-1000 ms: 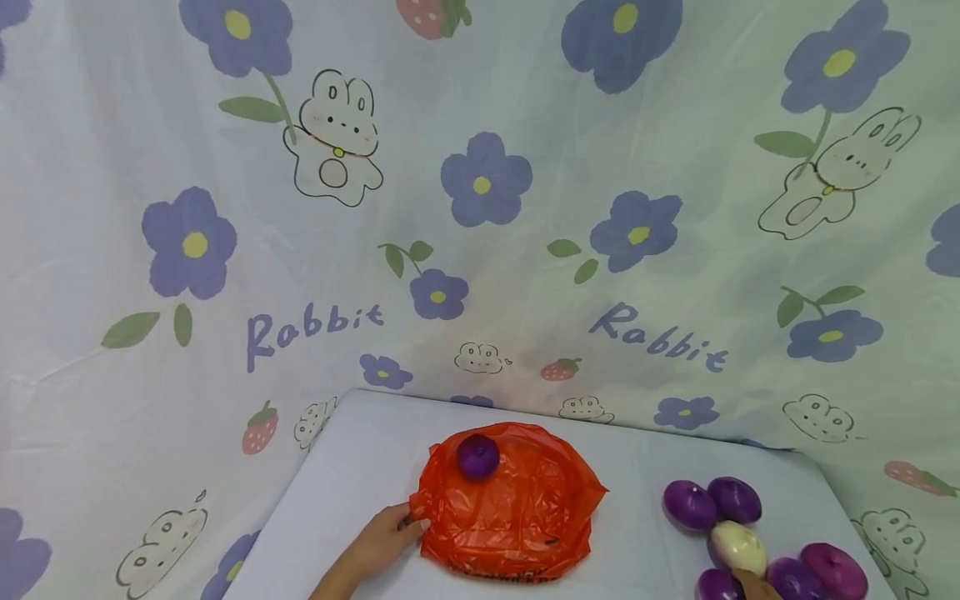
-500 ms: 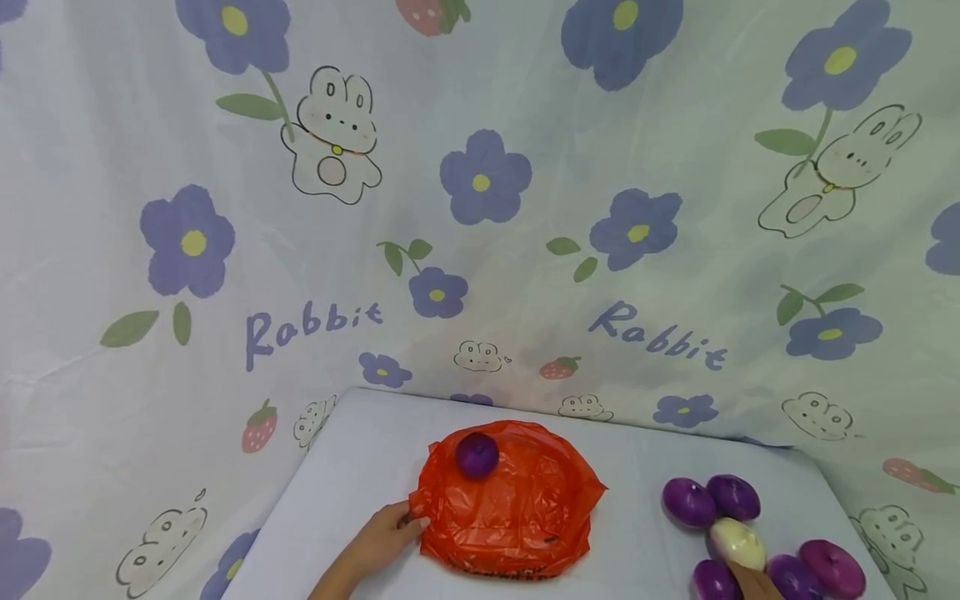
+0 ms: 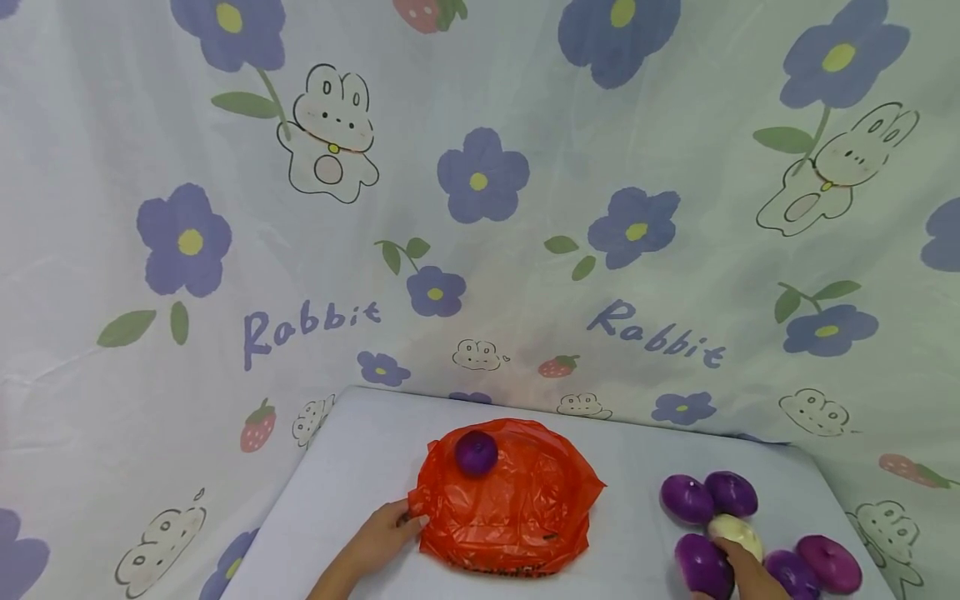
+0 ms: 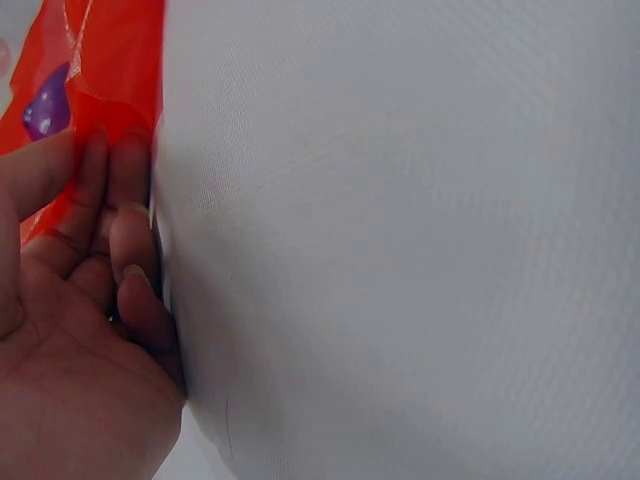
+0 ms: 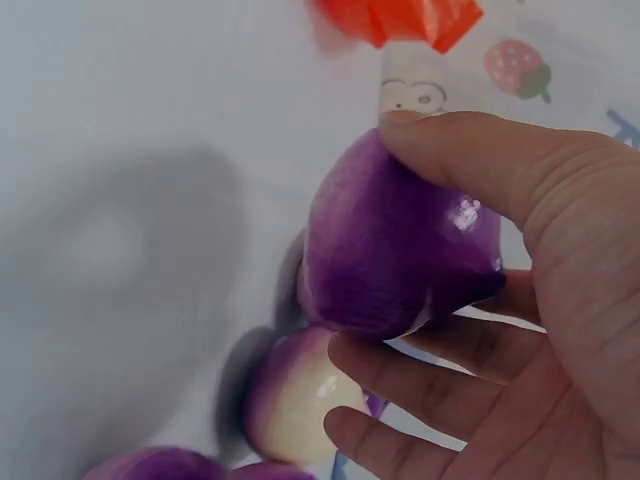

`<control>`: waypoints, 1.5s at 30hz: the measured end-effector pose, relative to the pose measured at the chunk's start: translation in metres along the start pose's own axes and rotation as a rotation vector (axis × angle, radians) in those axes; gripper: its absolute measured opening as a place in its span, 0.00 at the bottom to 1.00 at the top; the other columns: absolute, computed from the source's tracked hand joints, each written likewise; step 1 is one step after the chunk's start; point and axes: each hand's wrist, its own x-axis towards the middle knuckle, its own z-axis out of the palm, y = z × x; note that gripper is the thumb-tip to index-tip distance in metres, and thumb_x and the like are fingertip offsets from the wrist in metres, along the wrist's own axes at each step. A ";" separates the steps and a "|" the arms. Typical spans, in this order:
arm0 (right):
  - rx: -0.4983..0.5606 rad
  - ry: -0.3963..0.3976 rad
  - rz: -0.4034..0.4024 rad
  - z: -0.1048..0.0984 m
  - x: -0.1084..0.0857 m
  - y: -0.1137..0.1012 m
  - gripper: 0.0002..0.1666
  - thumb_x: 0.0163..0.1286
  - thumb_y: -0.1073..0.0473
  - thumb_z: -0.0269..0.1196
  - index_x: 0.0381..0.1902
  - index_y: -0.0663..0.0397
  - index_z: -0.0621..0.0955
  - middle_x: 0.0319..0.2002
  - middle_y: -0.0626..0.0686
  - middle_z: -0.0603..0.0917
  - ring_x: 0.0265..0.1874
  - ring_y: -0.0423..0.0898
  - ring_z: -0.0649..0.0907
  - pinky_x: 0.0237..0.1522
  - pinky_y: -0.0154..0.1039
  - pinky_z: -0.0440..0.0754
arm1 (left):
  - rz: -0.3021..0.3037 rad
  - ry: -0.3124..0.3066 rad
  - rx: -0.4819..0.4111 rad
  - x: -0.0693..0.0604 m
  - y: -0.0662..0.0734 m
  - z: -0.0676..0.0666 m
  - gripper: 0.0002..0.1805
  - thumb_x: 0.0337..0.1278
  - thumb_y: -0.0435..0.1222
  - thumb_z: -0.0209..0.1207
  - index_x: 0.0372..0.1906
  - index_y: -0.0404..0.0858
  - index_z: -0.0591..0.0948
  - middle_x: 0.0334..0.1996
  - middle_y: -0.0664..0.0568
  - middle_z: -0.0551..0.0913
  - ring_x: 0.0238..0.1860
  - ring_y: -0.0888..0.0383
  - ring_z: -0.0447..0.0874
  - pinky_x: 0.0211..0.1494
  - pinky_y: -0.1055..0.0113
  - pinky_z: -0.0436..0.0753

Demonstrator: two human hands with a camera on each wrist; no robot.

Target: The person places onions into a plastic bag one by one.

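Note:
At the left edge of a red plastic bag (image 3: 525, 508), my left hand (image 3: 378, 537) pinches the thin film between thumb and fingers, as the left wrist view also shows. The bag is spread on the table with one purple onion (image 3: 476, 452) at its back left part. On the far right, my right hand (image 3: 753, 575) grips a purple onion (image 5: 400, 250), thumb on top and fingers underneath. Just behind it in the head view is a pale onion (image 3: 729, 529) with purple patches, partly covered by the right hand.
Two purple onions (image 3: 687, 498) touch each other behind the pale one. Two more, one of them reddish purple (image 3: 828, 563), lie right of my right hand. White cloth covers the table (image 3: 630, 492). A curtain (image 3: 525, 250) with flowers and rabbits hangs behind it.
My right hand has taken hold of the front purple onion and shifted it slightly up and left, beside the pale one. The left hand and the bag stay in place.

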 end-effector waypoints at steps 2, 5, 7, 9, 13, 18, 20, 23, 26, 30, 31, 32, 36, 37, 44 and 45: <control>-0.005 0.092 -0.030 -0.001 -0.005 -0.011 0.52 0.49 0.40 0.84 0.63 0.65 0.76 0.50 0.60 0.87 0.40 0.48 0.86 0.39 0.41 0.84 | -0.004 -0.001 -0.003 0.000 0.000 0.000 0.23 0.76 0.48 0.60 0.58 0.32 0.82 0.30 0.52 0.76 0.35 0.53 0.73 0.39 0.58 0.73; 0.019 0.137 -0.018 -0.004 -0.008 -0.026 0.52 0.47 0.38 0.85 0.62 0.58 0.78 0.50 0.54 0.87 0.41 0.44 0.86 0.38 0.37 0.83 | -0.016 -0.003 -0.002 0.001 -0.001 0.001 0.23 0.75 0.48 0.60 0.58 0.33 0.82 0.31 0.52 0.77 0.36 0.53 0.73 0.39 0.57 0.73; 0.039 0.086 0.022 -0.008 -0.007 -0.034 0.52 0.48 0.36 0.83 0.64 0.55 0.77 0.54 0.53 0.86 0.44 0.45 0.86 0.40 0.38 0.84 | -0.024 -0.002 0.003 0.002 -0.002 0.001 0.23 0.75 0.49 0.60 0.57 0.33 0.82 0.31 0.52 0.77 0.36 0.53 0.73 0.40 0.57 0.73; 0.042 0.038 0.040 -0.012 -0.003 -0.038 0.52 0.48 0.35 0.83 0.65 0.54 0.77 0.55 0.53 0.84 0.46 0.45 0.85 0.42 0.40 0.84 | -0.035 0.000 0.010 0.002 -0.002 0.001 0.24 0.75 0.49 0.60 0.58 0.33 0.82 0.31 0.52 0.77 0.37 0.53 0.73 0.40 0.57 0.74; 0.033 -0.089 0.066 -0.020 0.011 -0.044 0.55 0.51 0.32 0.80 0.68 0.57 0.76 0.56 0.56 0.81 0.46 0.46 0.83 0.45 0.46 0.85 | -0.038 0.008 0.015 0.002 -0.002 0.001 0.26 0.74 0.50 0.61 0.60 0.31 0.81 0.31 0.52 0.77 0.36 0.53 0.73 0.39 0.58 0.73; 0.069 -0.187 0.107 -0.027 0.023 -0.059 0.57 0.53 0.30 0.78 0.70 0.59 0.74 0.60 0.59 0.79 0.48 0.50 0.81 0.45 0.50 0.85 | -0.034 0.009 0.004 0.001 -0.002 0.002 0.23 0.75 0.49 0.61 0.56 0.33 0.82 0.30 0.52 0.76 0.34 0.54 0.72 0.37 0.59 0.72; 0.069 -0.185 0.094 -0.029 0.026 -0.065 0.57 0.53 0.29 0.78 0.70 0.58 0.75 0.61 0.59 0.79 0.49 0.51 0.80 0.46 0.51 0.85 | -0.038 0.005 0.003 0.000 -0.002 0.002 0.22 0.75 0.48 0.61 0.55 0.33 0.82 0.30 0.52 0.76 0.34 0.54 0.72 0.37 0.60 0.72; 0.066 -0.175 0.056 -0.031 0.030 -0.075 0.56 0.54 0.29 0.77 0.70 0.58 0.75 0.62 0.59 0.79 0.52 0.54 0.81 0.49 0.56 0.85 | -0.032 0.006 0.005 0.001 -0.002 0.002 0.22 0.75 0.48 0.60 0.55 0.33 0.82 0.30 0.52 0.76 0.34 0.54 0.72 0.37 0.59 0.73; 0.068 -0.159 0.043 -0.031 0.035 -0.087 0.56 0.54 0.27 0.76 0.70 0.57 0.76 0.62 0.59 0.80 0.55 0.56 0.82 0.51 0.59 0.84 | -0.036 0.005 0.013 0.000 0.000 0.001 0.25 0.75 0.49 0.60 0.60 0.31 0.81 0.32 0.52 0.77 0.36 0.54 0.73 0.39 0.59 0.74; 0.089 -0.154 0.070 -0.028 0.044 -0.107 0.59 0.50 0.25 0.76 0.70 0.55 0.76 0.61 0.58 0.80 0.55 0.58 0.83 0.51 0.59 0.84 | -0.040 0.008 0.021 0.000 0.001 0.001 0.31 0.75 0.49 0.60 0.67 0.27 0.77 0.35 0.52 0.79 0.39 0.54 0.74 0.42 0.57 0.75; 0.093 -0.157 0.074 -0.027 0.047 -0.112 0.59 0.50 0.24 0.76 0.70 0.55 0.76 0.61 0.58 0.80 0.55 0.58 0.83 0.50 0.58 0.85 | -0.042 0.008 0.021 0.000 0.001 0.001 0.32 0.75 0.49 0.60 0.67 0.27 0.77 0.35 0.52 0.79 0.39 0.53 0.74 0.43 0.57 0.75; 0.092 -0.161 0.077 -0.026 0.050 -0.117 0.60 0.49 0.24 0.76 0.70 0.56 0.75 0.61 0.58 0.80 0.54 0.58 0.84 0.50 0.58 0.85 | -0.044 0.007 0.020 0.000 0.001 0.001 0.32 0.75 0.49 0.60 0.67 0.26 0.76 0.36 0.52 0.79 0.39 0.53 0.74 0.43 0.56 0.75; 0.084 -0.152 0.044 -0.023 0.059 -0.133 0.60 0.50 0.27 0.78 0.71 0.57 0.74 0.63 0.58 0.80 0.53 0.54 0.84 0.50 0.55 0.85 | -0.050 0.009 0.028 0.000 0.001 0.001 0.33 0.74 0.49 0.61 0.68 0.26 0.76 0.40 0.51 0.81 0.42 0.53 0.75 0.46 0.53 0.78; 0.080 -0.144 0.025 -0.023 0.061 -0.137 0.59 0.51 0.29 0.78 0.71 0.58 0.73 0.63 0.58 0.80 0.54 0.54 0.84 0.51 0.55 0.85 | -0.051 0.012 0.033 0.000 0.001 0.001 0.33 0.74 0.50 0.61 0.68 0.26 0.76 0.41 0.51 0.82 0.43 0.52 0.76 0.47 0.51 0.79; 0.063 -0.092 -0.154 -0.018 0.081 -0.161 0.50 0.58 0.39 0.80 0.69 0.59 0.74 0.64 0.58 0.80 0.59 0.54 0.83 0.55 0.54 0.83 | -0.046 0.027 0.038 0.001 0.001 0.001 0.33 0.74 0.50 0.61 0.67 0.27 0.77 0.52 0.44 0.84 0.50 0.49 0.78 0.58 0.38 0.78; 0.064 -0.090 -0.174 -0.016 0.085 -0.164 0.49 0.58 0.40 0.80 0.69 0.59 0.75 0.64 0.57 0.80 0.58 0.53 0.83 0.56 0.54 0.83 | -0.047 0.028 0.039 0.001 0.001 0.001 0.33 0.74 0.50 0.61 0.67 0.27 0.77 0.54 0.43 0.83 0.51 0.49 0.78 0.59 0.37 0.77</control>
